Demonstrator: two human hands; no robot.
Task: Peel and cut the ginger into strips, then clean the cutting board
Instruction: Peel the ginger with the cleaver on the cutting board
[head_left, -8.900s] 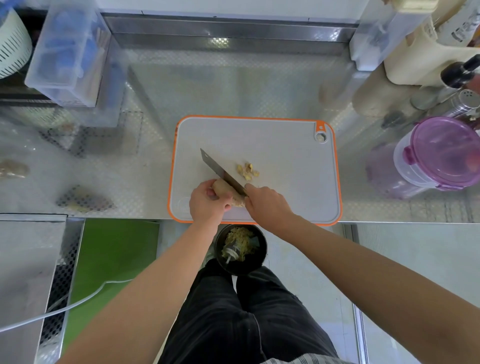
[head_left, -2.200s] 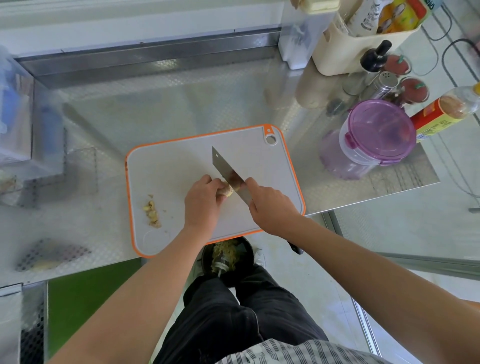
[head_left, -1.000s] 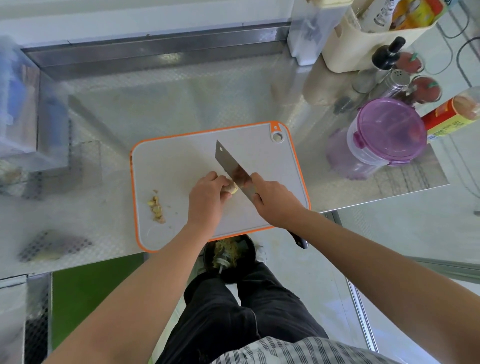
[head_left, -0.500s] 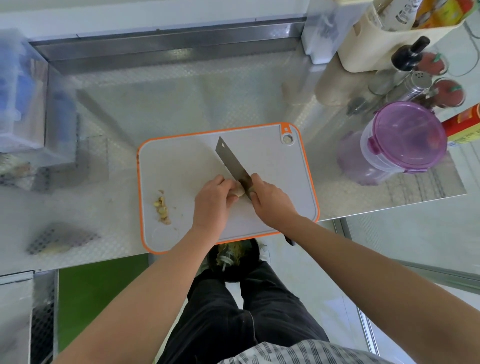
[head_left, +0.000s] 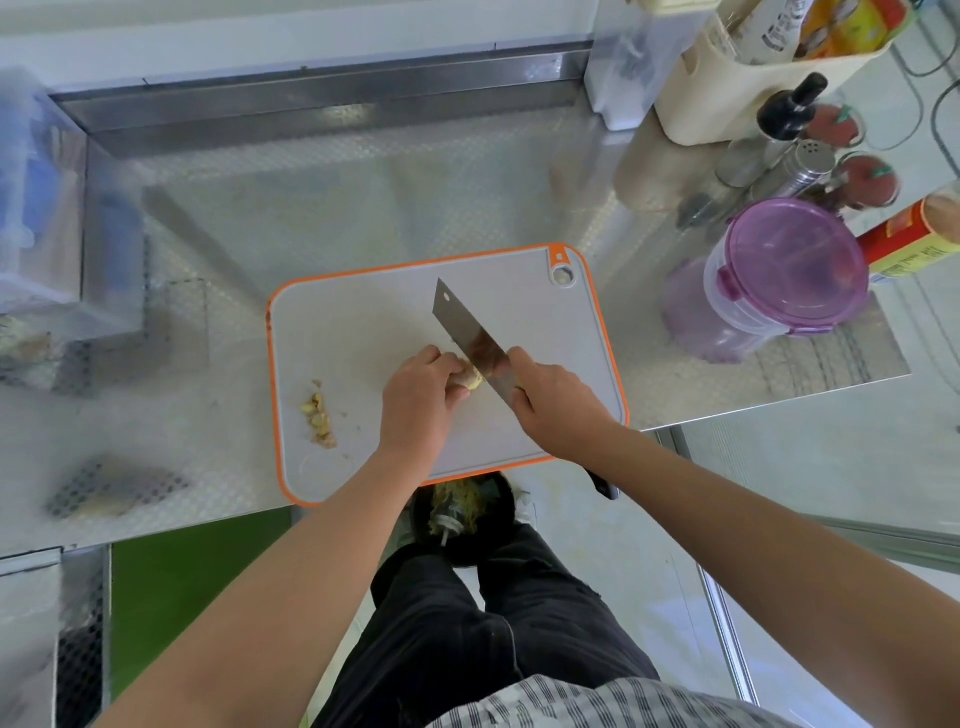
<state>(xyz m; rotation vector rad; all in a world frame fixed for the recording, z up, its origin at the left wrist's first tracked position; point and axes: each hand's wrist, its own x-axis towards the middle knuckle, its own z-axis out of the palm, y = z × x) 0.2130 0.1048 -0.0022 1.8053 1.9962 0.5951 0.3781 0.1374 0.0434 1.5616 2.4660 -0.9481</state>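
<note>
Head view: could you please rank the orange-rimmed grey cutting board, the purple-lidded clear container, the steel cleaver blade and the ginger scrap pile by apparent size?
1. orange-rimmed grey cutting board
2. purple-lidded clear container
3. steel cleaver blade
4. ginger scrap pile

The left hand (head_left: 415, 405) curls over a knob of ginger (head_left: 470, 380) and pins it to the grey, orange-rimmed cutting board (head_left: 571, 322). Just right of it, the right hand (head_left: 558, 410) grips a cleaver (head_left: 467, 332) where blade meets handle. The blade runs away from this hand, tilted, its edge against the ginger at the left fingertips. The black handle end pokes out behind the right wrist. Left of the left hand, apart from it, a small pile of ginger bits (head_left: 319, 415) lies on the board. Below both wrists, past the steel counter (head_left: 363, 208), sits a round black bin (head_left: 467, 512) with pale scraps. Far right of the right hand stands a purple-lidded container (head_left: 795, 270).
</note>
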